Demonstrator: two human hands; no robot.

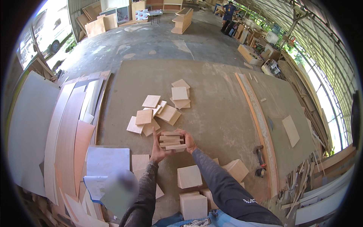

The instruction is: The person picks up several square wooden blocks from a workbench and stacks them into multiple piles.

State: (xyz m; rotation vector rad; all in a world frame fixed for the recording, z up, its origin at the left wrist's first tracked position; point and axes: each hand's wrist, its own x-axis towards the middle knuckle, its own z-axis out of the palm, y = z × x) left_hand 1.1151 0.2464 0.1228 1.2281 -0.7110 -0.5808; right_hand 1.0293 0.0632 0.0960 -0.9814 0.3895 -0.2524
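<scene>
Brown table (pixel 219 113) has loose wood squares (pixel 143 117) at twelve o'clock from the stack (pixel 172 141). Left hand (pixel 158 152) and right hand (pixel 190 142) grip it at nine and three o'clock, fingers half bent around its sides.

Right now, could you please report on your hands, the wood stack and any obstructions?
Left hand, right hand: clasping wood stack between them. Stack edges uneven. Loose wooden squares ahead.
</scene>
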